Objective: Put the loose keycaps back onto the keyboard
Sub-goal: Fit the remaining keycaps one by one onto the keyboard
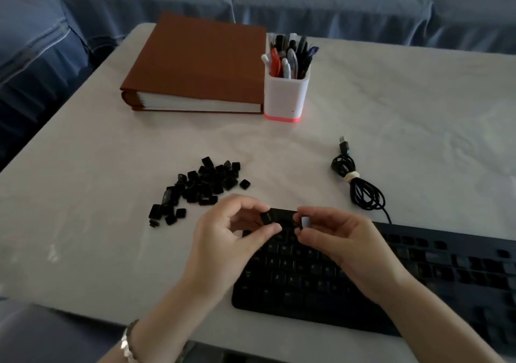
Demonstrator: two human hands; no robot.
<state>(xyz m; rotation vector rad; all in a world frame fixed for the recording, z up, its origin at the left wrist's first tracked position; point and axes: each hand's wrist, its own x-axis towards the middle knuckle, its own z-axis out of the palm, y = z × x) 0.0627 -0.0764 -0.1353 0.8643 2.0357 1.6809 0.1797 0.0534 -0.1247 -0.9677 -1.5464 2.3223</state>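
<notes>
A pale table [111, 251] is seen from above in dim light. A black keyboard [307, 279] lies along the near edge, from about the middle of that edge out towards the right edge. Most of its keys are seated, and gaps can be made out in the rows at its right end.

Both hands are held over the far left corner of the keyboard. A single black keycap [267, 217] is pinched between the thumb and curled fingers of the left hand [223, 231]. A small piece with a pale face [305, 221] is pinched between the thumb and forefinger of the right hand [343, 240]. Whether that piece is another keycap cannot be told. The two held pieces are close together, just above the keyboard's top rows.

A heap of loose black keycaps [201, 187] is spread on the table just beyond the left hand, left of the table's middle. A silver bracelet [127, 346] is worn on the left wrist.

The keyboard's black cable [360, 187] is coiled and tied beyond the keyboard's far edge, with its USB plug [344, 145] lying free.

A thick brown album [201, 61] is laid flat at the far left corner. A white pen pot [286, 94] with a pink base, filled with pens, stands just beside the album's right side.
</notes>
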